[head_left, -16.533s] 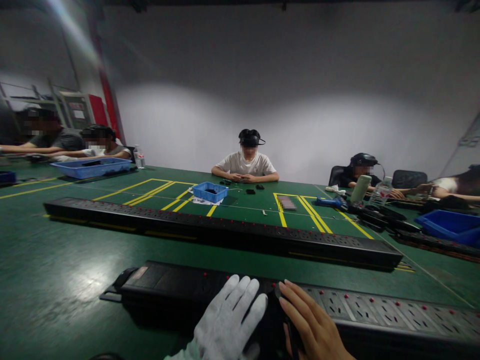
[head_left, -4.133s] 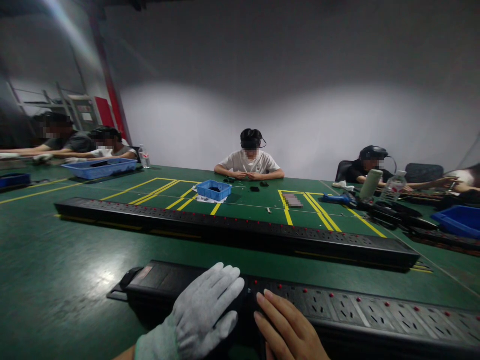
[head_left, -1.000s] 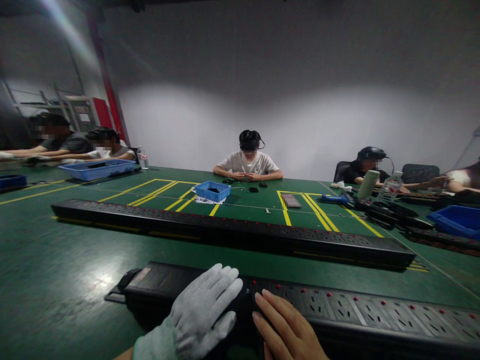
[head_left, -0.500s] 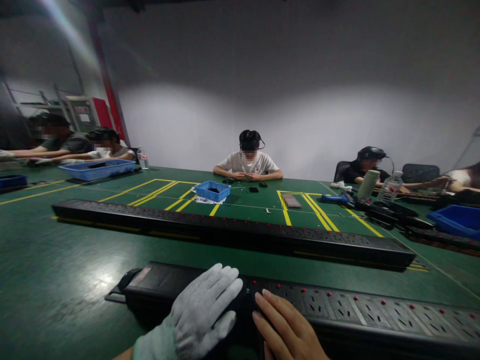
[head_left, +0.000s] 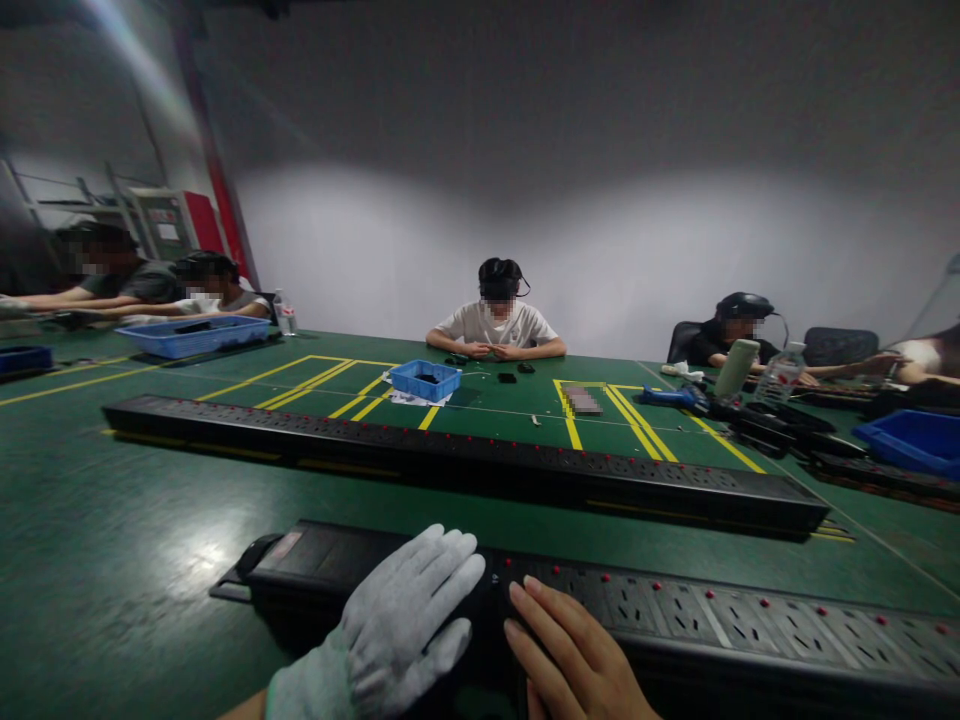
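Note:
A long black power strip (head_left: 675,615) with several sockets and red switches lies across the near edge of the green table (head_left: 112,520). My left hand (head_left: 401,625), in a white glove, rests flat on the strip's left part with fingers stretched out. Beside it, my bare right hand (head_left: 574,655) lies on the strip with fingers extended and close together. Neither hand holds anything.
A second long power strip (head_left: 465,460) lies across the table's middle. Behind it stand a small blue tray (head_left: 425,381) and a larger blue tray (head_left: 196,335) at the left. Several people sit around the table. Bottles, tools and a blue bin (head_left: 911,440) crowd the right side.
Since the oldest frame both hands have shifted a little left along the near strip. Over the last second they have stayed still.

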